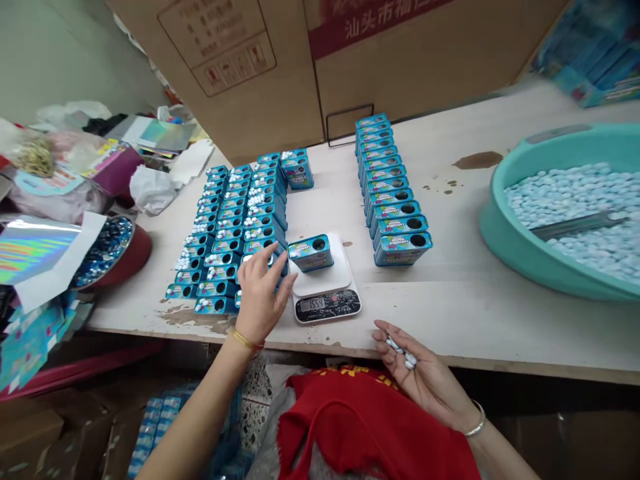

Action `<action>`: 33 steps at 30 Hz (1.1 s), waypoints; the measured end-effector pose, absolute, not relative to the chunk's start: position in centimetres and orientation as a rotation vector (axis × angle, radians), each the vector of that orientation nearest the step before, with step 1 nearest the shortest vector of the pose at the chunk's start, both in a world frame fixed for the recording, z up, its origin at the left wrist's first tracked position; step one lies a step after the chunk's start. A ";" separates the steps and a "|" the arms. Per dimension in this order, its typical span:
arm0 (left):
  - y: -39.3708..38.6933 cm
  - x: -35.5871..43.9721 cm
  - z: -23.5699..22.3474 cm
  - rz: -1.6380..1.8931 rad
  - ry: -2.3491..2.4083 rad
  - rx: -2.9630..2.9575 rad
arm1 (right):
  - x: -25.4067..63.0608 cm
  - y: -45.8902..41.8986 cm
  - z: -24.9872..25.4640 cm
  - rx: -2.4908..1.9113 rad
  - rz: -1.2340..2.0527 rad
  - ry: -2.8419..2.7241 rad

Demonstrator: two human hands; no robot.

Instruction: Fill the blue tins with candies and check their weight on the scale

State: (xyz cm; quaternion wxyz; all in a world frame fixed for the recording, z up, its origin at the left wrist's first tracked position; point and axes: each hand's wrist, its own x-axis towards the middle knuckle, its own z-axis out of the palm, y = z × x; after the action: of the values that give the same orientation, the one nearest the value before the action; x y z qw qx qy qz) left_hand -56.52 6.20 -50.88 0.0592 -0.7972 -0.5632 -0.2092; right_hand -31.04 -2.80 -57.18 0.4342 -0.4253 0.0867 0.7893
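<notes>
A small blue candy tin (311, 256) stands upright on a white kitchen scale (327, 280) whose display appears to read 155.4. My left hand (263, 290) is just left of it, over the near end of the filled tins, with fingers apart and nothing visible between them. Whether its fingertips touch a tin is unclear. Palm up at the table's front edge, my right hand (425, 380) cups several pale blue candies (409, 359). Several rows of blue tins (223, 252) stand on the left, many with candies showing at their openings.
One row of tins (385, 193) with dark openings stands right of the scale. A turquoise tub (493, 217) of candies, with a metal scoop (575, 225) in it, sits far right. Large cartons (280, 73) block the back. A red bowl (140, 250) and clutter fill the left.
</notes>
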 end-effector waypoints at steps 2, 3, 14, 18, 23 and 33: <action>6.5 -56.3 -51.2 -0.561 -1.701 -2.433 | -31.1 -2.8 -57.3 -1.046 1.959 0.226; 6.6 -56.2 -51.3 -0.541 -1.693 -2.439 | -31.2 -2.8 -57.4 -1.034 1.959 0.228; 9.4 -52.5 -50.7 -0.263 -1.535 -2.498 | -31.8 -2.2 -57.2 -0.934 1.960 0.209; 11.1 -53.1 -49.7 -0.244 -1.564 -2.555 | -31.6 -2.0 -57.3 -0.924 1.928 0.244; 10.9 -51.2 -47.5 -0.379 -1.359 -2.809 | -31.0 -0.8 -58.3 -0.907 1.925 0.256; 10.5 -41.2 -51.5 -0.239 -1.114 -2.988 | -29.8 -1.0 -60.8 -0.840 1.946 0.249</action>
State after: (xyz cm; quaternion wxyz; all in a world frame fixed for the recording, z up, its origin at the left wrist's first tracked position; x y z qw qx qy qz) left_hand -41.20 10.49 -51.50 -0.0283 -0.9340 -0.3481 -0.0748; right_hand -29.82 -1.02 -60.82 0.4827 -0.3445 0.1020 0.7987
